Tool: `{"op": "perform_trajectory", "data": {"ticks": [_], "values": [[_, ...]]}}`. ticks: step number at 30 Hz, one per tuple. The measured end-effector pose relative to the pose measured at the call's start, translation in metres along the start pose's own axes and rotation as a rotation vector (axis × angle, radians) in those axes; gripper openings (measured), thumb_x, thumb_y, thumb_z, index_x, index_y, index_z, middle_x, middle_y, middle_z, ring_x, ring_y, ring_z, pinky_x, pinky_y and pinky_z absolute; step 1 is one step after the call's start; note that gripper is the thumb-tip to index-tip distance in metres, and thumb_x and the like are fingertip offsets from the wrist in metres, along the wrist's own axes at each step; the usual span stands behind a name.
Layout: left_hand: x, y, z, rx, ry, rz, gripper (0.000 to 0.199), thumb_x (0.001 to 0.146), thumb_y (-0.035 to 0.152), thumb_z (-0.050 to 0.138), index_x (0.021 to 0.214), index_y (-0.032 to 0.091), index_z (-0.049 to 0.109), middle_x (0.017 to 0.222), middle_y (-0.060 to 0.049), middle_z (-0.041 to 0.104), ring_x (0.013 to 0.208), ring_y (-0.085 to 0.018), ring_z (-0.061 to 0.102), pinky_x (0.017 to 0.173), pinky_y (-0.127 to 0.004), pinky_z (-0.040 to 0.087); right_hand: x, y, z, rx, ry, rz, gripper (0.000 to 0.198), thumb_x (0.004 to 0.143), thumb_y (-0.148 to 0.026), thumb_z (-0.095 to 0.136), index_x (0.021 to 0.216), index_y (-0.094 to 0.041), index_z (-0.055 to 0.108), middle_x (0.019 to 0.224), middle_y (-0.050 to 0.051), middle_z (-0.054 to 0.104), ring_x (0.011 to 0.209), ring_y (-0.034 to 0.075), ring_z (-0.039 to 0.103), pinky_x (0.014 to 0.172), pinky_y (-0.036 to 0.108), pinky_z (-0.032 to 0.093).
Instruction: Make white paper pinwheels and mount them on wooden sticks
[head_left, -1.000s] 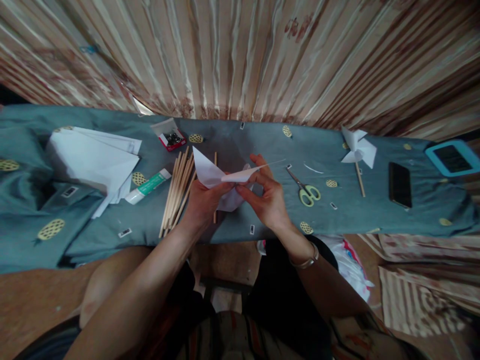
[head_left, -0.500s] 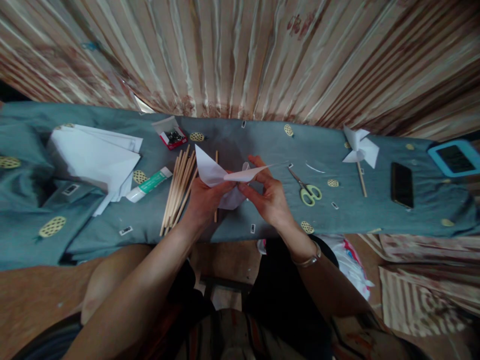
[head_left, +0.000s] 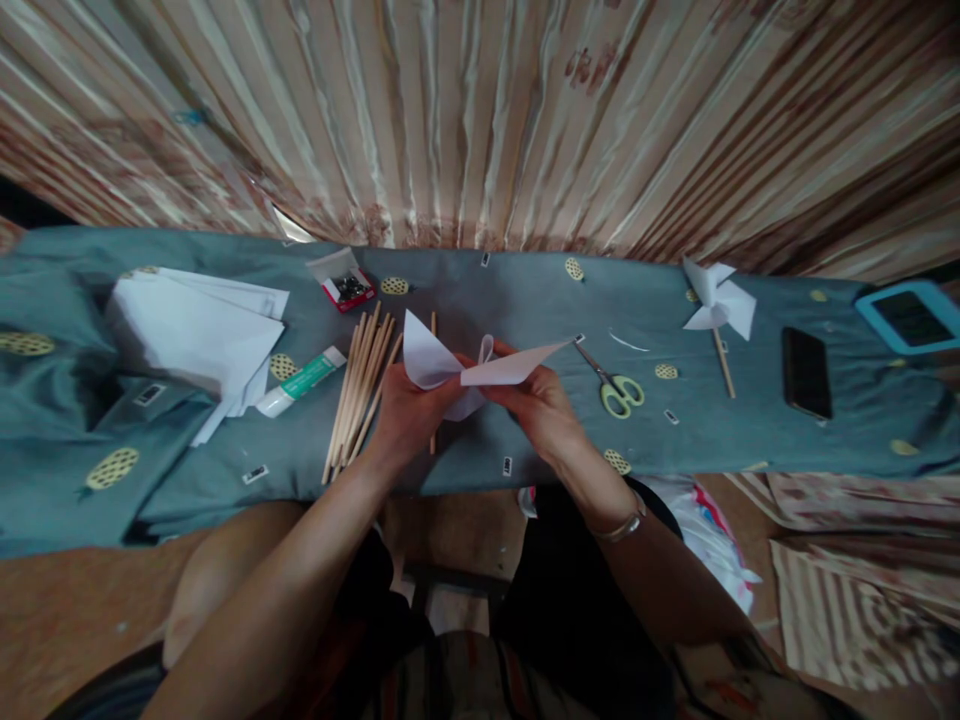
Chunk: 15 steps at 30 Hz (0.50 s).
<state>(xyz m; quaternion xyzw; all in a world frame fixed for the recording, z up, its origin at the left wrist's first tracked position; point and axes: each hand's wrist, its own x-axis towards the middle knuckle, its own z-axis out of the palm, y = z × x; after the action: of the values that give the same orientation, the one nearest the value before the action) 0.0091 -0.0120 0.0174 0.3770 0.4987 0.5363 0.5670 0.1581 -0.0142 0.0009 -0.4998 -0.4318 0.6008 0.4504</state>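
Observation:
A white paper pinwheel, its blades curled toward the middle, is held up between my two hands above the cloth. My left hand pinches it near the centre from the left, thumb on top. From the right, my right hand grips it, its fingertips partly behind a raised blade. One wooden stick lies on the cloth beneath the paper, partly covered. Left of my left hand rests a bundle of wooden sticks. Green-handled scissors lie right of my right hand.
Blue-green cloth covers the narrow table. On the left are paper sheets, a glue tube and a red box of pins. On the right lie a pinwheel on a stick, a phone and a blue-framed device.
The paper has tilted in my hands, and the right blade now shows more of its face. My right fingers have drawn in behind that blade. The view has shifted slightly.

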Motion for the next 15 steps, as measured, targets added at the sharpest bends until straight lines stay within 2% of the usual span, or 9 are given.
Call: {"op": "perform_trajectory", "data": {"ticks": [5, 8, 11, 13, 15], "values": [[0.0006, -0.0003, -0.0027, 0.004, -0.020, -0.001, 0.032, 0.047, 0.035, 0.092, 0.065, 0.017, 0.073, 0.064, -0.003, 0.072, 0.060, -0.018, 0.065, 0.060, -0.028, 0.054, -0.0018, -0.0018, 0.0019, 0.088, -0.007, 0.049, 0.051, 0.060, -0.037, 0.084, 0.107, -0.025, 0.070, 0.099, 0.002, 0.077, 0.103, 0.027, 0.069, 0.106, 0.049, 0.048], [-0.0001, 0.0018, -0.0036, 0.003, -0.025, -0.003, 0.032, 0.047, 0.035, 0.093, 0.065, 0.017, 0.073, 0.063, -0.003, 0.071, 0.060, -0.018, 0.065, 0.058, -0.027, 0.053, -0.0020, -0.0008, 0.0019, 0.054, 0.006, 0.020, 0.048, 0.061, -0.038, 0.083, 0.106, -0.026, 0.070, 0.102, 0.002, 0.076, 0.103, 0.026, 0.068, 0.103, 0.049, 0.049], [-0.0002, 0.0024, -0.0048, 0.020, -0.033, -0.006, 0.032, 0.047, 0.034, 0.093, 0.065, 0.016, 0.072, 0.064, -0.004, 0.072, 0.060, -0.018, 0.065, 0.057, -0.026, 0.053, -0.0015, 0.0005, 0.0017, 0.018, 0.031, -0.023, 0.041, 0.060, -0.039, 0.084, 0.096, -0.024, 0.071, 0.107, 0.003, 0.073, 0.105, 0.024, 0.067, 0.102, 0.045, 0.050], [0.0002, 0.0019, -0.0056, 0.032, -0.039, -0.014, 0.034, 0.047, 0.036, 0.092, 0.065, 0.015, 0.072, 0.063, -0.004, 0.072, 0.060, -0.018, 0.065, 0.059, -0.026, 0.054, -0.0013, 0.0008, 0.0018, 0.037, 0.031, -0.037, 0.039, 0.058, -0.039, 0.086, 0.091, -0.023, 0.071, 0.103, 0.003, 0.073, 0.101, 0.023, 0.067, 0.101, 0.041, 0.050], [0.0005, 0.0016, -0.0062, 0.042, -0.040, -0.027, 0.036, 0.045, 0.036, 0.092, 0.067, 0.014, 0.072, 0.065, -0.004, 0.073, 0.061, -0.018, 0.066, 0.059, -0.026, 0.055, -0.0012, 0.0005, 0.0023, 0.068, 0.023, -0.045, 0.044, 0.057, -0.038, 0.087, 0.095, -0.023, 0.071, 0.094, 0.001, 0.074, 0.095, 0.022, 0.068, 0.100, 0.039, 0.051]]}}
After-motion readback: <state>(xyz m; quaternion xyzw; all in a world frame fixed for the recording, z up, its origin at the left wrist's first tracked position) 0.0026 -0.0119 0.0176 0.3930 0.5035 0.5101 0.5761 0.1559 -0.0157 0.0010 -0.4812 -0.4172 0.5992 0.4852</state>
